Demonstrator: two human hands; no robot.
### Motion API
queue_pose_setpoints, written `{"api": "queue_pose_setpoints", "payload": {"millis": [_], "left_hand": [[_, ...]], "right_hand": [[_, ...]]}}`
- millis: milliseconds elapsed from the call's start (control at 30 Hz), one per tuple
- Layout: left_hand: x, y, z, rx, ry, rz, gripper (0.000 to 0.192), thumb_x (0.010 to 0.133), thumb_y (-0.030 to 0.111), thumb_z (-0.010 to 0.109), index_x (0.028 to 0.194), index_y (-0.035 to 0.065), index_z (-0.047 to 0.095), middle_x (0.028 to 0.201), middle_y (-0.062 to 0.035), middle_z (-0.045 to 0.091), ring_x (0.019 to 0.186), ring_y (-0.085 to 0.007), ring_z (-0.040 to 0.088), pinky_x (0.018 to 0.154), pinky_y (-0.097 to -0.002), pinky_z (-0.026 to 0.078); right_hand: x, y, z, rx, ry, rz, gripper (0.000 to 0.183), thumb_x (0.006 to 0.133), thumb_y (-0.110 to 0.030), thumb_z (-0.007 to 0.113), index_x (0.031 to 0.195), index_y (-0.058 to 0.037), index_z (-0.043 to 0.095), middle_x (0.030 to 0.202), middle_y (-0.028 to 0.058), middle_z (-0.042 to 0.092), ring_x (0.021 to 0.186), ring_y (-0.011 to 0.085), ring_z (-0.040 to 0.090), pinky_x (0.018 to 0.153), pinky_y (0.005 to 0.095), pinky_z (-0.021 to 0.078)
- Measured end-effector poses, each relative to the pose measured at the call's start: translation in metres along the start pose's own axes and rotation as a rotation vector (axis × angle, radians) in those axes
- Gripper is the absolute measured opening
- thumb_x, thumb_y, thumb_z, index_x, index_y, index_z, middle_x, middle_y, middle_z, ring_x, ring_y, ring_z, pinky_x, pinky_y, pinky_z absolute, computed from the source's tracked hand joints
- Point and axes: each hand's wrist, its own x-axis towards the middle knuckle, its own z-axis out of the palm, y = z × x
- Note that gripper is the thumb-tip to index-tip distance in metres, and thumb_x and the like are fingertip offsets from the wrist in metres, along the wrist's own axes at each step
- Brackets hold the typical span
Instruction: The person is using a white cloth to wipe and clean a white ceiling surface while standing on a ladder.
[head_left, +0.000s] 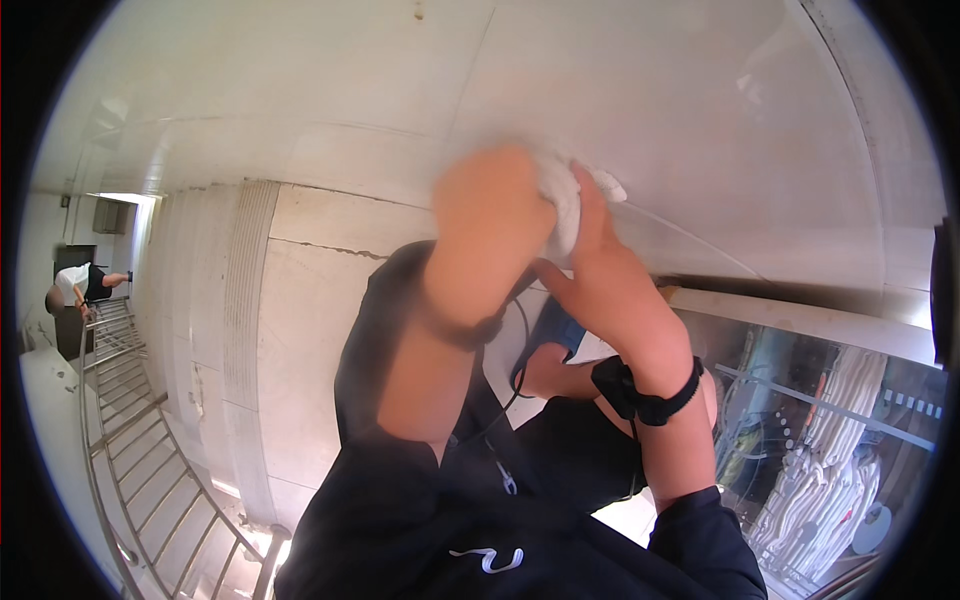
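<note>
Both my hands are together in front of me on a white cloth (564, 199). My left hand (491, 187) is blurred and close to the camera, and its fingers are mostly hidden. My right hand (600, 236) has its fingers around the cloth from the other side, with one end of the cloth sticking out past the fingertips. Behind the hands is a glossy pale panelled surface (637, 90); whether the cloth touches it I cannot tell. A black strap with a device (649, 390) is around my right forearm, and a dark band (465, 330) around my left.
A metal railing (142, 450) runs along the left beside pale floor tiles (322, 300) and a ribbed strip (244, 315). Another person (86, 285) is at its far end. At right, a glass pane (780, 420) shows white fabric (817, 480). A dark cable (517, 375) hangs near my body.
</note>
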Motion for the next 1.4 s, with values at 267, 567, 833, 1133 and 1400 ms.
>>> {"api": "queue_pose_setpoints", "payload": {"millis": [267,567,833,1133,1400], "left_hand": [[0.001,-0.007,-0.014,-0.011,-0.026,-0.054,0.015,0.065,0.009,0.064,0.07,-0.0054,0.065,0.071,-0.0267,0.064,0.068,-0.0456,0.063,0.063,-0.0479,0.052],[0.004,-0.038,-0.039,0.172,-0.005,-0.126,0.016,0.068,0.007,0.063,0.076,-0.0055,0.066,0.078,-0.0272,0.066,0.077,-0.0462,0.065,0.071,-0.0487,0.053],[0.003,-0.037,-0.036,0.164,0.036,-0.102,0.014,0.068,0.005,0.06,0.076,-0.0068,0.064,0.08,-0.0284,0.065,0.08,-0.0471,0.063,0.072,-0.0499,0.051],[-0.008,-0.039,-0.03,-0.065,-0.061,0.339,0.018,0.07,0.003,0.056,0.082,-0.0097,0.062,0.086,-0.0314,0.063,0.083,-0.0494,0.061,0.073,-0.0508,0.049],[0.002,-0.012,0.022,-0.142,-0.363,0.333,0.02,0.073,0.005,0.057,0.086,-0.0099,0.063,0.087,-0.031,0.065,0.085,-0.0498,0.061,0.075,-0.0509,0.049]], "right_hand": [[0.033,0.003,0.056,-0.243,0.327,-0.161,0.089,0.085,-0.017,0.074,0.147,0.0096,0.015,0.126,0.0351,0.055,0.1,0.0463,0.067,0.073,0.0476,0.0576],[0.063,-0.03,0.087,-0.094,0.281,-0.063,0.078,0.086,-0.02,0.073,0.141,0.0048,0.024,0.101,0.0277,0.066,0.078,0.042,0.07,0.063,0.0484,0.0566],[0.069,-0.029,0.094,-0.164,0.202,0.076,0.086,0.083,-0.016,0.074,0.147,0.0039,0.021,0.101,0.0257,0.064,0.08,0.0385,0.071,0.064,0.0449,0.0573],[0.029,-0.029,0.051,-0.292,0.15,0.01,0.091,0.079,-0.018,0.079,0.147,0.0104,0.025,0.097,0.0226,0.064,0.075,0.0337,0.07,0.062,0.0399,0.0569],[-0.002,0.014,0.022,-0.285,0.162,0.151,0.097,0.077,-0.022,0.08,0.15,0.0105,0.025,0.097,0.0222,0.064,0.08,0.0328,0.07,0.064,0.0381,0.057]]}}
